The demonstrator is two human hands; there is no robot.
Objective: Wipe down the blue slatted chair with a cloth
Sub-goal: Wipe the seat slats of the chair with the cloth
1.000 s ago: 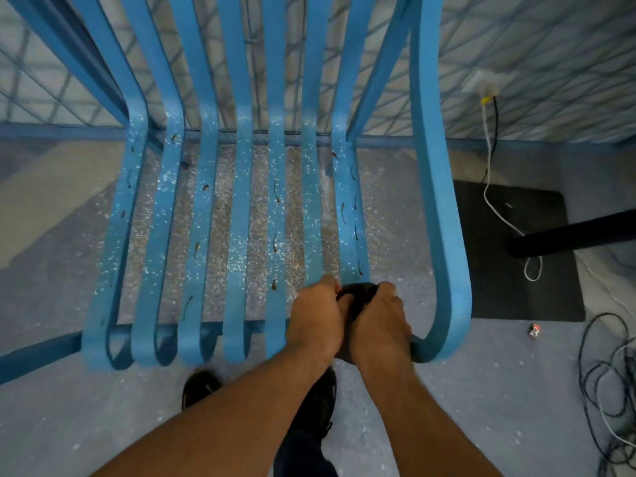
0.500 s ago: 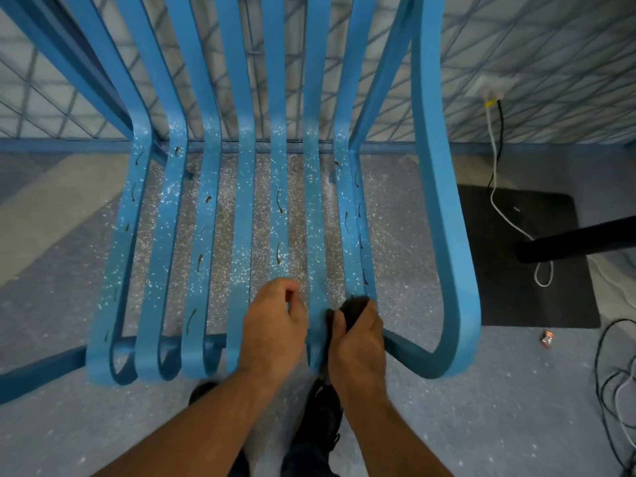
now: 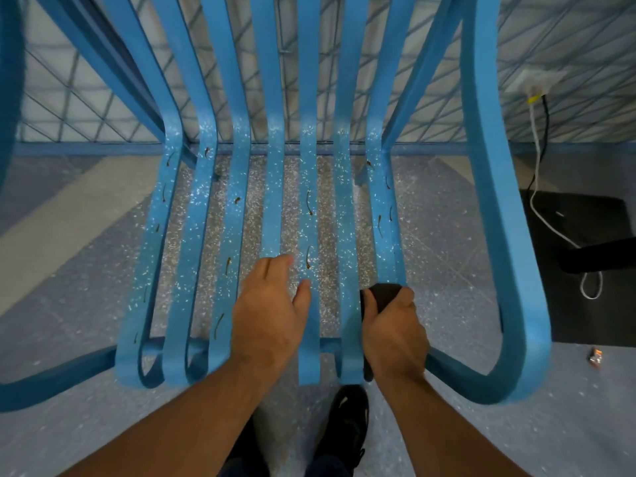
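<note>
The blue slatted chair [image 3: 234,208] fills the view, its seat slats dotted with white specks and small dark marks. My right hand [image 3: 394,333] grips a dark cloth [image 3: 383,294] wrapped over the rightmost seat slat near the front edge. My left hand [image 3: 272,311] rests flat on the middle slats near the front, fingers relaxed and pointing away from me, holding nothing. Most of the cloth is hidden under my right hand.
The chair's wide right armrest [image 3: 499,218] curves down beside my right hand. A black mat [image 3: 585,304] with a white cable [image 3: 550,222] lies on the floor at the right, near a small object [image 3: 594,356]. My black shoes [image 3: 344,421] stand under the seat front.
My left hand has let go of the cloth and moved left onto the middle slats. My right hand keeps the cloth on the rightmost seat slat. The camera has come closer to the seat.
</note>
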